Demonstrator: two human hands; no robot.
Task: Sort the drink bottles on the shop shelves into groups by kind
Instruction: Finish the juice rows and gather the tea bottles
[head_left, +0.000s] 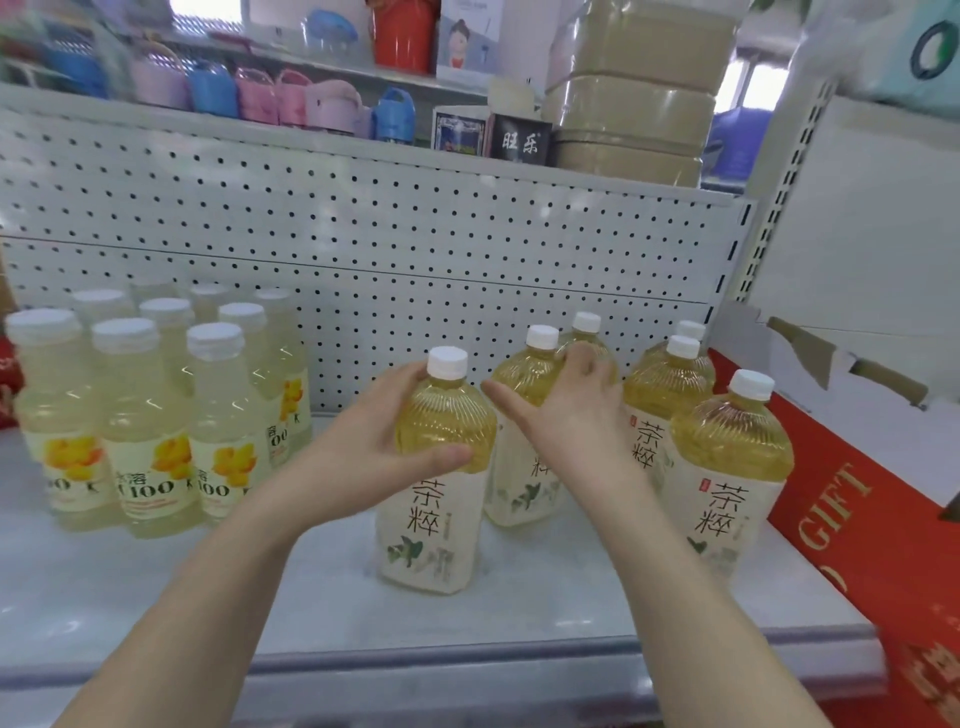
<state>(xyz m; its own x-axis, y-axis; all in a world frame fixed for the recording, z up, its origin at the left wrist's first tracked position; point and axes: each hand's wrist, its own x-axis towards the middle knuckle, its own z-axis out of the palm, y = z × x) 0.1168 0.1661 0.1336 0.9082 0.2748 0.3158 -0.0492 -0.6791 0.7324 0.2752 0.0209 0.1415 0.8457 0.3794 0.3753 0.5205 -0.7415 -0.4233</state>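
Observation:
A yellow tea bottle (436, 499) with a white cap and a white label stands on the white shelf (322, 597) at the centre. My left hand (358, 447) grips its shoulder from the left, thumb across the front. My right hand (566, 410) curls over the shoulder of a second tea bottle (519, 384) just behind it. Several more tea bottles (727, 467) stand to the right. At the left stands a cluster of pale lemon drink bottles (140, 415) with yellow fruit on their labels.
A white pegboard back wall (363, 234) closes the shelf behind. A red gift box (852, 519) leans at the right edge. The upper shelf holds coloured flasks (260, 93) and stacked tan boxes (634, 93). Bare shelf lies between the two bottle groups.

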